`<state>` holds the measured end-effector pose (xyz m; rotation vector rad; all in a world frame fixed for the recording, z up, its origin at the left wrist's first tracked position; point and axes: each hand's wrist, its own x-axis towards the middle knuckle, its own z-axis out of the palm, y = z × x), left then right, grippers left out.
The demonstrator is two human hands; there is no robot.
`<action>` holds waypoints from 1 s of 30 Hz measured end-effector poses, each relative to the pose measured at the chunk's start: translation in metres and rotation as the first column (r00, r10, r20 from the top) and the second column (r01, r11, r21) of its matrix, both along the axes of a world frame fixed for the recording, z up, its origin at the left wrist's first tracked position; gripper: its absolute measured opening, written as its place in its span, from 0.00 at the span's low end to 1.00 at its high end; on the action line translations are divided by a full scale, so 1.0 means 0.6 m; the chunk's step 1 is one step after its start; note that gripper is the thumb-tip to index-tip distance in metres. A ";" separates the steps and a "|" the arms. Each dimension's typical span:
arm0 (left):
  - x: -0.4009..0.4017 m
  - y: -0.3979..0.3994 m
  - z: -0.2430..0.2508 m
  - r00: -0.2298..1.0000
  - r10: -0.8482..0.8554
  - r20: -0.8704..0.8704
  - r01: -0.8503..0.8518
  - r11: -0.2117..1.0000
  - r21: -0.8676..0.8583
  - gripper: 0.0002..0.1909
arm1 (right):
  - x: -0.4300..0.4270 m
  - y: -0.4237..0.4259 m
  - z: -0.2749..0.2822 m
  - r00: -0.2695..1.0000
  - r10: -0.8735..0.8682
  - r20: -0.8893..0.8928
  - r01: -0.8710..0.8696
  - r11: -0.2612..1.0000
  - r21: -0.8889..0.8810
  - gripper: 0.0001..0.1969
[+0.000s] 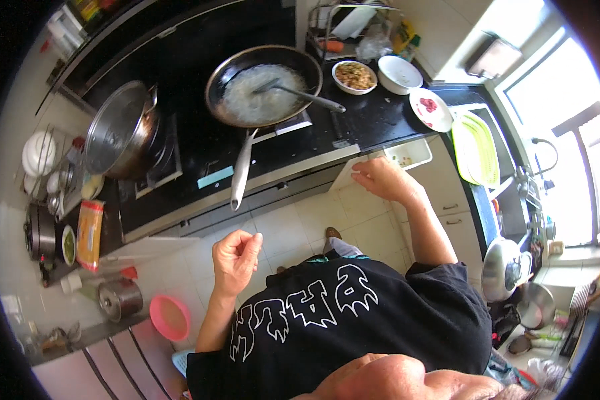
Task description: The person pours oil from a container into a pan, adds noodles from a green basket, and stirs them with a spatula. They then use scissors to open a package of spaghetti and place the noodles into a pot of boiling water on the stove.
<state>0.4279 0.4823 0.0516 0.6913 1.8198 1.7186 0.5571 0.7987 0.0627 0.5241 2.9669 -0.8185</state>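
Observation:
My left hand [236, 260] hangs in front of my body with its fingers curled in and nothing visible in it. My right hand [382, 180] is held near the counter's front edge, fingers a little apart, holding nothing; just beyond it is a white scrap bin [414, 153] with small bits inside. A wok [220, 102] stands on the right burner, and pale, foamy liquid [252, 102] fills its bottom. In it lies a dark spatula [307, 97], its handle leaning over the right rim. The wok's metal handle [242, 175] points towards me.
A large pot with a glass lid [117, 127] occupies the left burner. Right of the wok stand a bowl of chopped brown food [355, 76], a white bowl [400, 72], a plate with red pieces [430, 110] and a green basket [475, 147]. A pink basin [170, 317] is at lower left.

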 end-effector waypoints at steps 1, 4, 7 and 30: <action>0.001 0.013 0.004 1.000 -0.026 -0.014 0.025 1.000 -0.009 0.13 | 0.007 0.017 0.003 0.998 -0.055 0.042 0.055 0.998 0.005 0.11; -0.003 0.058 0.005 0.987 -0.136 -0.082 0.135 0.991 -0.014 0.12 | 0.027 0.101 0.006 0.990 -0.126 -0.060 0.129 0.990 0.058 0.11; -0.007 0.130 0.014 0.965 -0.230 -0.121 0.226 0.973 -0.050 0.10 | 0.021 0.273 -0.067 0.924 -0.275 -0.266 0.323 0.933 0.156 0.11; 0.030 0.642 0.021 0.993 -0.114 0.010 0.111 0.938 -0.330 0.04 | -0.430 0.745 -0.211 0.932 -0.352 -0.086 0.362 0.920 0.148 0.12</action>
